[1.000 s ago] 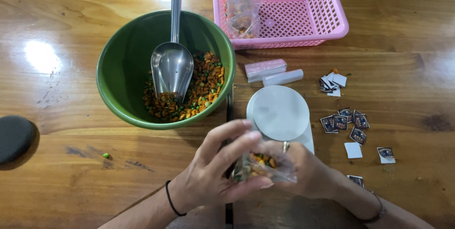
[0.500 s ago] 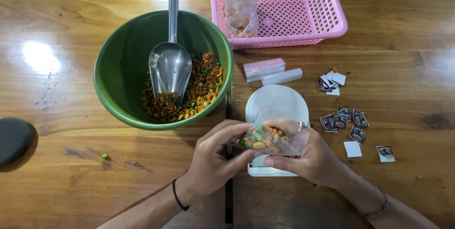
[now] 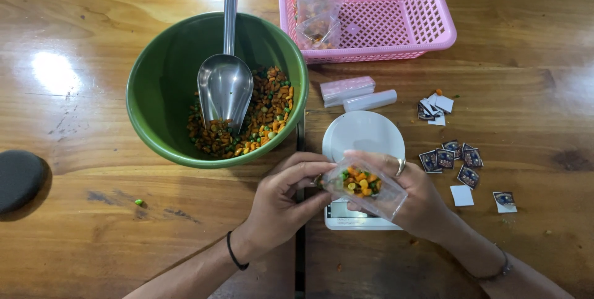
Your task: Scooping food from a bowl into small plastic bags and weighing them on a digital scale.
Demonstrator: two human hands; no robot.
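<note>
Two hands, left hand (image 3: 281,203) and right hand (image 3: 416,197), on snack pouch (image 3: 364,186), scale (image 3: 362,150) half-hidden.

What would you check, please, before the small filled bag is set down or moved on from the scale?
1. Small clear bag gripped by both left hand and right hand: ok.
2. Bag mouth sealed: cannot tell.
3. White scale platform free of items: ok.
4. Pink basket has space for more bags: ok.
5. Metal scoop resting inside green bowl: ok.
6. Table free of spilled pieces: not ok, stray green piece.
</note>
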